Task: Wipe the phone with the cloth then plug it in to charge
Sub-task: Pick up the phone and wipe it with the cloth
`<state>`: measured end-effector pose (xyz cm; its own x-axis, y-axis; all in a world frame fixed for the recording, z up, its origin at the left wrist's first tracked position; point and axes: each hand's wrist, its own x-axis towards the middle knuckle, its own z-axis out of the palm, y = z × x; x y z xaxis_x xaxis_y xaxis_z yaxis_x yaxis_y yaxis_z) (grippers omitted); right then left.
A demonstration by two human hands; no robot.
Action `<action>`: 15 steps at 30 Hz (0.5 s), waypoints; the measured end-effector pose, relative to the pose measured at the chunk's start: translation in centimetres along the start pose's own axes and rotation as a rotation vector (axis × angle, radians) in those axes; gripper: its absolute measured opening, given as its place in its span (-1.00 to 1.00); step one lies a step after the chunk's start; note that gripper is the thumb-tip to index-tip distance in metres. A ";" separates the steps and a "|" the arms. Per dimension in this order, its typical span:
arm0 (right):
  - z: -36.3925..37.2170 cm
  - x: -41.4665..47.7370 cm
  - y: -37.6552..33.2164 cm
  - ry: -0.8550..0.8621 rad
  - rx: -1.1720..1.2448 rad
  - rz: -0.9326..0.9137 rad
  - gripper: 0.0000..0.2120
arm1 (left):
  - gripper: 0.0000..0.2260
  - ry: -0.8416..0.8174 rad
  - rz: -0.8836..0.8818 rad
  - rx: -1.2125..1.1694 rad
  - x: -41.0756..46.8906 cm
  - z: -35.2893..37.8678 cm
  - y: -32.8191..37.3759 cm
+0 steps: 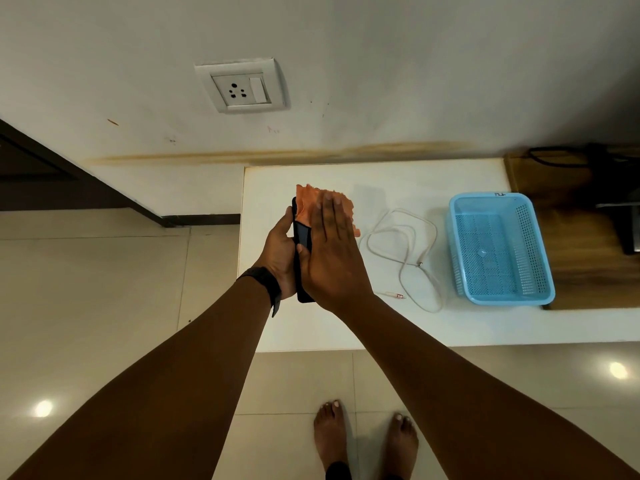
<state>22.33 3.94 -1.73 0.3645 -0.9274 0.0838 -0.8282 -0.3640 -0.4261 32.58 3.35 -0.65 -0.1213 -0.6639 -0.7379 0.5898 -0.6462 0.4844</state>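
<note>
My left hand grips a black phone from behind, holding it on edge above the left part of the white table. My right hand lies flat against the phone's face and presses an orange cloth onto it. The cloth sticks out above my fingertips and hides the upper part of the phone. A white charging cable lies coiled on the table to the right of my hands, with one connector end near the front.
A white wall socket with a switch sits on the wall above and left of the table. An empty blue plastic basket stands at the table's right. Wooden furniture with dark cables lies further right. My bare feet stand on the tiled floor.
</note>
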 end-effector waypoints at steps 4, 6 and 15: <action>-0.4 0.0 -0.3 -0.026 0.008 -0.055 -0.36 | -0.39 -0.001 0.008 0.012 0.1 -0.1 0.0; -0.5 -0.1 -0.5 -0.055 -0.004 -0.099 -0.38 | -0.41 0.006 0.007 0.011 0.2 -0.2 0.1; -1.1 -0.2 -0.2 -0.167 -0.030 -0.199 -0.39 | -0.43 0.037 0.006 0.012 0.2 -0.7 -0.1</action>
<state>21.97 4.15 -0.64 0.5847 -0.8111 0.0121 -0.7445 -0.5425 -0.3890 33.09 3.54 -1.17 -0.0876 -0.6536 -0.7518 0.5809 -0.6466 0.4944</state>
